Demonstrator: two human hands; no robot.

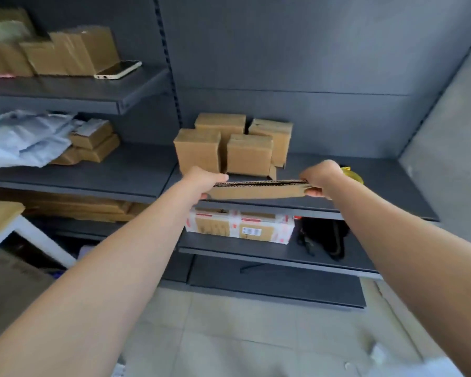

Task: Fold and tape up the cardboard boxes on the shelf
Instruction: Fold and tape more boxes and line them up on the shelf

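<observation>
Corrugated brown cardboard forms the flattened box (259, 189), which is held edge-on in front of the middle shelf (365, 186) of a dark grey rack. The left hand (206, 182) grips the left end of the flattened box with fingers closed around it. The right hand (321, 176) grips the right end, fingers curled under the board and thumb on top. Both panels lie nearly flat against each other, with a thin dark gap visible along the top edge.

Four assembled cardboard boxes (249, 156) stand closed on the middle shelf just behind the hands, grouped tightly together; their contents cannot be determined. A yellowish object (352, 174) shows just behind the right wrist; its identity cannot be determined.

On the shelf below, a taped parcel (239, 227) with red-and-white tape and a barcode label lies flat, beside a black bag (324, 238). To the left, the upper shelf carries several closed brown boxes (74, 51) and a phone (119, 69) lying face up near the shelf edge. The left middle shelf holds pale plastic mailers (25, 137) and two small stacked boxes (94, 140). Flat cardboard sheets (76, 208) are stacked on the lower left shelf.
</observation>
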